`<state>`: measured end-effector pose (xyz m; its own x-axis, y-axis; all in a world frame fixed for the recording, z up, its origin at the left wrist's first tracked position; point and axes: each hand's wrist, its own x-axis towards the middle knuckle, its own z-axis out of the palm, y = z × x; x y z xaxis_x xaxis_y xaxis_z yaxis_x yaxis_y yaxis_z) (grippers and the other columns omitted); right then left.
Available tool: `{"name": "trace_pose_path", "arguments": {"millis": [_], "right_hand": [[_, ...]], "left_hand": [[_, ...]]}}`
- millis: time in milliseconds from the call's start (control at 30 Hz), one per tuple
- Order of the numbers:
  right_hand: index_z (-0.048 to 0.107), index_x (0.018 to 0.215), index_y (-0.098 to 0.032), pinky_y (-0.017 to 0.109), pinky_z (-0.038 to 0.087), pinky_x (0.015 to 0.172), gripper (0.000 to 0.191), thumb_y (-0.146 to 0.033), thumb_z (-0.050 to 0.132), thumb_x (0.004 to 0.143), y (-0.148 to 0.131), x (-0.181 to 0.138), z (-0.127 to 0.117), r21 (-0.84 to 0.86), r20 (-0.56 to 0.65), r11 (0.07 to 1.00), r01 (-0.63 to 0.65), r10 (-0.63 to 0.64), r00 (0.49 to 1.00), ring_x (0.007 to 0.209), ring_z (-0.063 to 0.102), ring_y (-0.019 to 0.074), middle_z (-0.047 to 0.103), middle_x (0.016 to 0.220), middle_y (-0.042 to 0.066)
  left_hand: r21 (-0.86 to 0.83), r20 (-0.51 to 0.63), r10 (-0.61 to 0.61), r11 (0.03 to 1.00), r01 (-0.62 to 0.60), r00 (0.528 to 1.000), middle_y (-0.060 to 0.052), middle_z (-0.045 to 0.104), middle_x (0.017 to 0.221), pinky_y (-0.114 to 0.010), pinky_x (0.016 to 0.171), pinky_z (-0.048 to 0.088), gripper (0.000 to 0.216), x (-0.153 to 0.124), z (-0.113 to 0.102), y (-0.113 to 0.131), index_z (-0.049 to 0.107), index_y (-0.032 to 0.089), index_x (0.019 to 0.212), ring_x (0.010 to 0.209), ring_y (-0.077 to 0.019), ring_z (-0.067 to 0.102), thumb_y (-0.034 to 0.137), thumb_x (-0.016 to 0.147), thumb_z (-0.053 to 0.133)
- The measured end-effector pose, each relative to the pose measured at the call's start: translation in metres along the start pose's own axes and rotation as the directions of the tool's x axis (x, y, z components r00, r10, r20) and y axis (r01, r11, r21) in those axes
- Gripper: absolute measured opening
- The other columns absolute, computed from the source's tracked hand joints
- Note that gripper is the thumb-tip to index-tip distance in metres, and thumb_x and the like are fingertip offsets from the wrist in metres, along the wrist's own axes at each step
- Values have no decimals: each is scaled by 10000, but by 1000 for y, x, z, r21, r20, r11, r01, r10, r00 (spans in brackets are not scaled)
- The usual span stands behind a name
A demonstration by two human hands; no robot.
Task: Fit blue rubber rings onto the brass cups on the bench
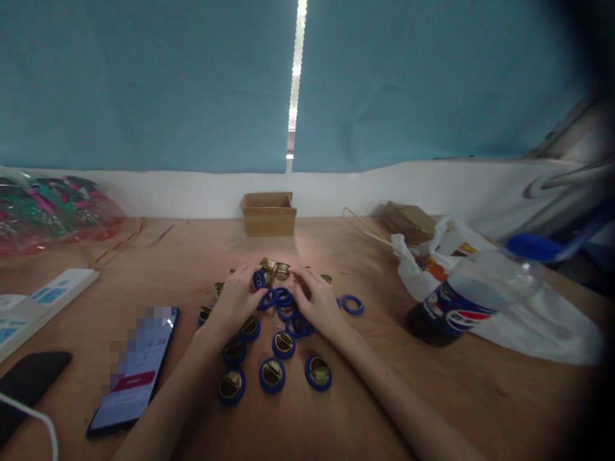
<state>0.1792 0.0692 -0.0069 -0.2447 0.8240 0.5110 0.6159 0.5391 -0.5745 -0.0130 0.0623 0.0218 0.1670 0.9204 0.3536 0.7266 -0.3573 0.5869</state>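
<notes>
My left hand [239,296] pinches a blue ring [259,278] at its fingertips, over a pile of loose blue rings [283,301]. My right hand [317,301] rests on the same pile with its fingers curled down among the rings; what they grip is hidden. Just beyond the fingertips lie a few brass discs [275,267]. In front of my wrists several finished pieces, brass discs set in blue rings [272,374], lie on the wooden table [336,422]. One single blue ring [352,304] lies to the right.
A lit phone [137,371] lies at the left, a dark phone [29,384] and a white power strip [43,298] further left. A small cardboard box [269,214] stands at the back. A soda bottle [475,298] and white plastic bag [538,320] lie right.
</notes>
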Motion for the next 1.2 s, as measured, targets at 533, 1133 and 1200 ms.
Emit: {"name": "trace_pose_path", "arguments": {"millis": [533,1133,1200], "right_hand": [[557,910,-146,320,413,739,117,-167,457,854,14,-2,-18,-453,38,886,-99,130,991,847,554,241,589,894,114],[538,772,-196,234,435,587,203,-386,579,829,-18,-9,-1,599,105,748,-285,280,954,658,564,142,575,720,-8],[550,775,-193,230,433,591,206,-390,596,818,-21,-11,2,631,104,721,-286,287,952,658,556,136,573,722,-11]], "left_hand": [[-44,47,-6,999,8,999,-8,622,722,-283,641,485,371,-3,5,-5,591,144,1054,638,-162,602,106,691,660],[-84,36,142,987,-139,989,-54,616,985,-310,710,502,419,-7,14,9,585,191,1134,769,-181,618,255,741,715],[-97,15,158,983,-156,987,-75,622,1048,-341,782,506,423,-8,16,9,572,187,1152,868,-208,626,235,753,704]]}}
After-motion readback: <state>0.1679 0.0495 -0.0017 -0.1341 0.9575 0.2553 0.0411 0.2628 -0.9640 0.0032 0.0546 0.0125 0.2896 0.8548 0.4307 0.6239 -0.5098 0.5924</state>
